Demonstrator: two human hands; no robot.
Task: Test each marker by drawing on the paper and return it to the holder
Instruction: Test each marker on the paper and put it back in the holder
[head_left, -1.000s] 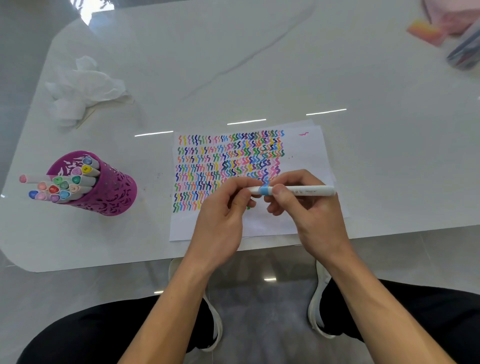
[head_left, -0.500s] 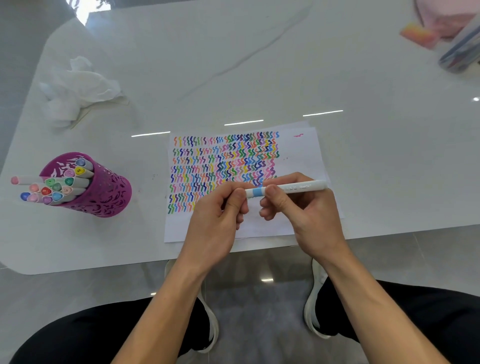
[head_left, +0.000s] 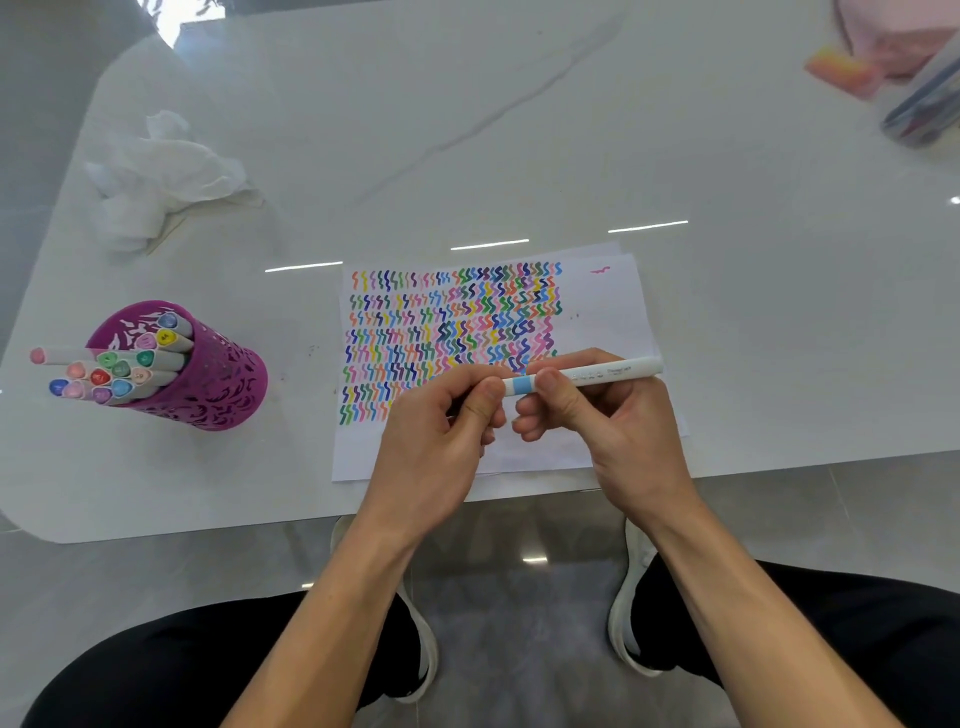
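On the white table (head_left: 519, 130) we see the paper (head_left: 597, 312), covered with coloured squiggles. Above its near part both hands hold a white marker (head_left: 597, 373) level: the left hand (head_left: 436, 447) pinches its left end and the right hand (head_left: 613, 415) grips the barrel. The purple holder (head_left: 218, 384) stands well to the left.

1. The table (head_left: 519, 130) is glossy white with grey veins like stone, and it mirrors the lights.
2. The paper (head_left: 597, 312) is matt and smooth.
3. The marker (head_left: 597, 372) in my fingers (head_left: 558, 389) is smooth white plastic with a faint sheen.
4. The purple holder (head_left: 223, 384) is pierced and slightly shiny.
5. The tissue (head_left: 156, 171) is soft, crumpled and matt.
6. My trousers (head_left: 182, 670) are matt black cloth.
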